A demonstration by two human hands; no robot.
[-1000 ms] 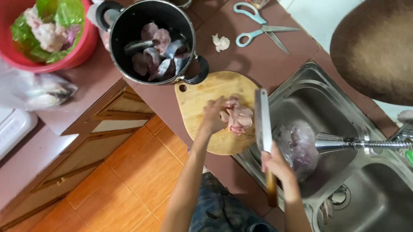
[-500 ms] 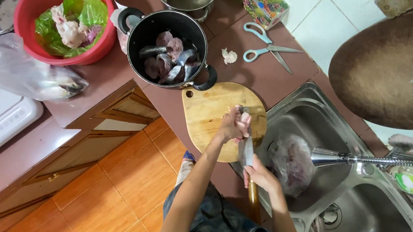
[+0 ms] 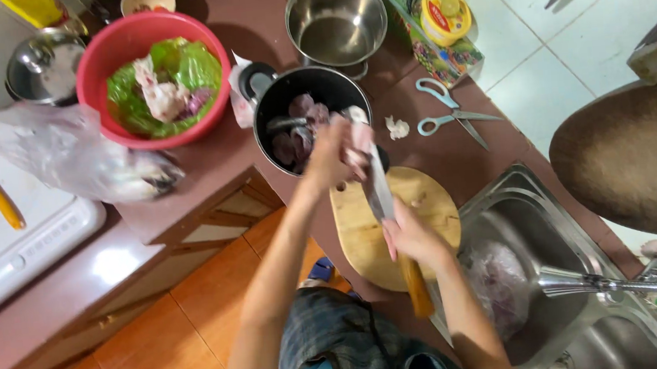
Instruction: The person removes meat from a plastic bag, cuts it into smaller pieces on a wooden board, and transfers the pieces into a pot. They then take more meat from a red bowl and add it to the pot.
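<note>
My left hand (image 3: pixel 338 152) holds pale raw meat pieces at the near rim of a black pot (image 3: pixel 269 107), which has dark meat chunks (image 3: pixel 300 124) inside. My right hand (image 3: pixel 411 236) grips a knife by its wooden handle (image 3: pixel 417 287). The knife's blade (image 3: pixel 380 192) points up toward my left hand and rests against the meat. Below both hands lies a round wooden cutting board (image 3: pixel 364 240) at the counter edge, with only small scraps on it.
A red bowl (image 3: pixel 100 62) with a green bag and meat stands at the left, a steel pot (image 3: pixel 335 20) behind. Scissors (image 3: pixel 448 112) and garlic (image 3: pixel 397 128) lie on the counter. The sink (image 3: pixel 537 207) holds a bagged lump (image 3: pixel 500 280) under a faucet (image 3: pixel 610 283). A stove (image 3: pixel 28 239) is far left.
My left hand has lifted the meat off the cutting board and carried it up to the black pot. The knife in my right hand has followed alongside.
</note>
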